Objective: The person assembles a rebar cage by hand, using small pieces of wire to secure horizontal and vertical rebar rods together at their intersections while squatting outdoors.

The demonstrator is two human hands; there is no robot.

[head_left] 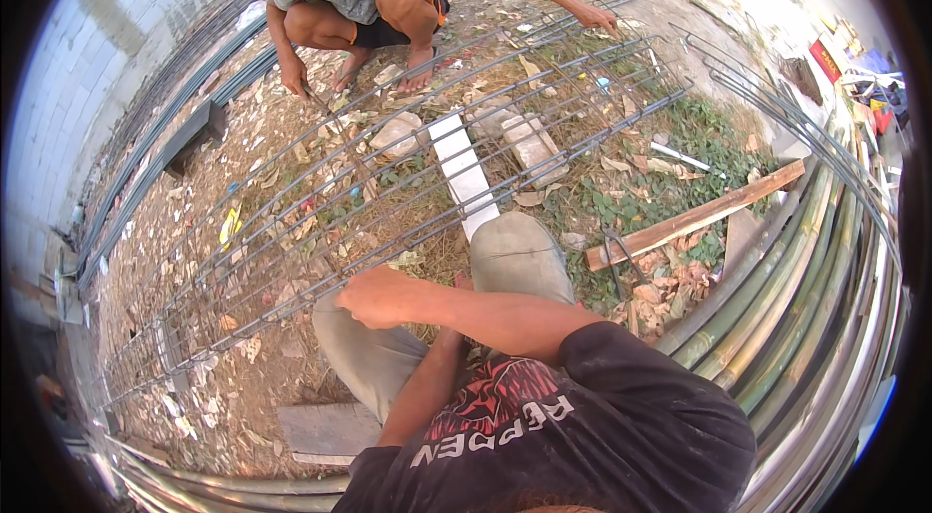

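Note:
A long steel rebar cage (388,178) stretches from the lower left to the upper right in front of my knees. My right hand (374,297) reaches across to the left and is closed in a fist at the cage's near bars, over my left knee. Whatever lies inside its fingers is hidden. My left forearm (427,387) comes up below; the left hand's fingers are behind my right forearm. A white block (464,164) lies under the bars near my right knee, with a pale brick (534,149) beside it.
Opposite me a person (364,3) squats, one hand (594,18) at the cage's far right end. A wooden plank (694,212) and bamboo poles (767,290) lie at the right. Steel bars (194,115) run along the block wall (68,96). Dry leaves litter the ground.

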